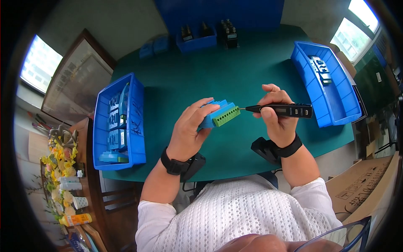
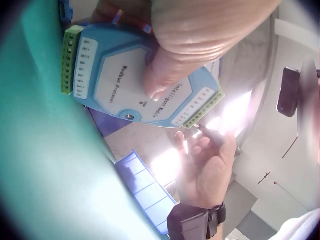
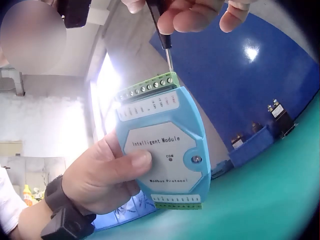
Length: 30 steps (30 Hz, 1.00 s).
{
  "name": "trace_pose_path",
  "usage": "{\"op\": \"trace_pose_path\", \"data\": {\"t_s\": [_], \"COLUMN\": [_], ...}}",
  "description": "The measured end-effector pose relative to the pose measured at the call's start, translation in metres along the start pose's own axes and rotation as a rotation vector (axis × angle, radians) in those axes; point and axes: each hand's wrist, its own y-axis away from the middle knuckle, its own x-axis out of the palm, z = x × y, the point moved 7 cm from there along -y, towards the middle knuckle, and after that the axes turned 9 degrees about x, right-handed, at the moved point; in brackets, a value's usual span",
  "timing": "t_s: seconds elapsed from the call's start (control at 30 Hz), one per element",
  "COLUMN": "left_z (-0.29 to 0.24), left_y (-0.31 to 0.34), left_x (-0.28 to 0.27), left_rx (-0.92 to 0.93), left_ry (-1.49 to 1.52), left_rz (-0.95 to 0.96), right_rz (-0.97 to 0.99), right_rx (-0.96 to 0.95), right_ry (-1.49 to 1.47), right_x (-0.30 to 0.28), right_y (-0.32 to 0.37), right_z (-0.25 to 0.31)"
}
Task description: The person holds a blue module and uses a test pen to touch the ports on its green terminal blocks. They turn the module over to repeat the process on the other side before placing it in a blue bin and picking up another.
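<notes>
I see a blue Modbus Intelligent Module (image 3: 170, 146) held tilted above the desk (image 1: 180, 84), pale face printed, green screw-terminal strips (image 3: 147, 86) at both ends; a black screwdriver (image 1: 287, 110) has its metal tip (image 3: 169, 59) at one.

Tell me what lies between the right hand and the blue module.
A black screwdriver: in the head view, it runs from the right hand to the green terminal block on the blue module.
</notes>
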Motion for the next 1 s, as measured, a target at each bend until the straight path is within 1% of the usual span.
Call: {"op": "trace_pose_path", "data": {"t_s": [0.13, 0.3, 0.43, 0.57, 0.67, 0.77, 0.87, 0.9, 1.0], "left_z": [0.002, 0.001, 0.002, 0.002, 0.002, 0.004, 0.005, 0.004, 0.004], "left_y": [0.0, 0.001, 0.0, -0.001, -0.002, 0.0, 0.0, 0.0, 0.0], "left_x": [0.001, 0.002, 0.002, 0.002, 0.002, 0.002, 0.002, 0.002, 0.002], "left_rx": [-0.005, -0.003, -0.006, -0.004, -0.004, -0.015, -0.021, -0.019, -0.024], "left_ry": [0.001, 0.002, 0.025, 0.043, 0.047, 0.049, 0.054, 0.057, 0.061], "left_rz": [-0.012, 0.007, -0.001, -0.006, -0.009, -0.011, -0.008, -0.007, -0.006], "right_rz": [0.008, -0.054, -0.077, -0.101, -0.091, -0.073, -0.042, -0.06, -0.06], "right_rx": [-0.068, -0.015, -0.031, 0.098, 0.156, 0.022, -0.032, -0.048, -0.055], "right_ry": [0.041, 0.044, -0.006, -0.223, -0.292, -0.119, -0.044, -0.025, -0.002], "right_x": [0.001, -0.001, -0.007, -0.014, -0.013, -0.012, -0.012, -0.013, -0.012], "right_y": [-0.002, 0.001, -0.003, -0.003, -0.004, -0.002, 0.0, -0.001, -0.001], "right_z": [0.004, 0.002, 0.003, -0.006, -0.005, -0.001, 0.001, 0.003, 0.004]}}
